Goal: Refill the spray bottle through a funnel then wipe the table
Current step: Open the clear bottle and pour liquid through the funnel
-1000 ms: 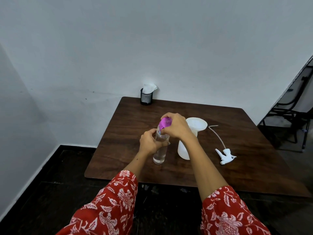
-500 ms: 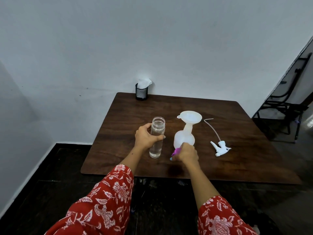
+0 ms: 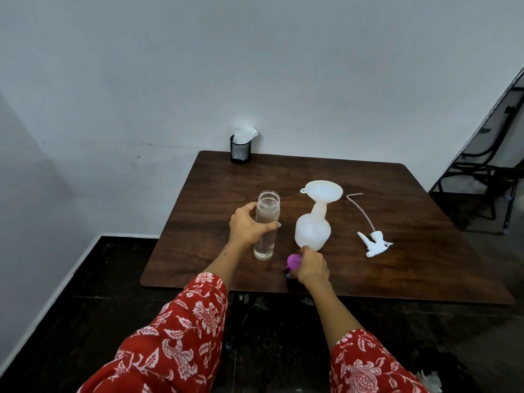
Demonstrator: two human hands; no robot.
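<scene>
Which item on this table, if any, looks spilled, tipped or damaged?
Nothing stands out. The clear bottle and spray bottle stand upright, funnel seated; the trigger head lies apart, as expected.

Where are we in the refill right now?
Done: the trigger sprayer head lies off on the table, the funnel sits in the spray bottle, and the clear water bottle is uncapped. In hand: left hand grips the water bottle; right hand holds the purple cap at the table. Left: pouring, reattaching the sprayer head, wiping.
</scene>
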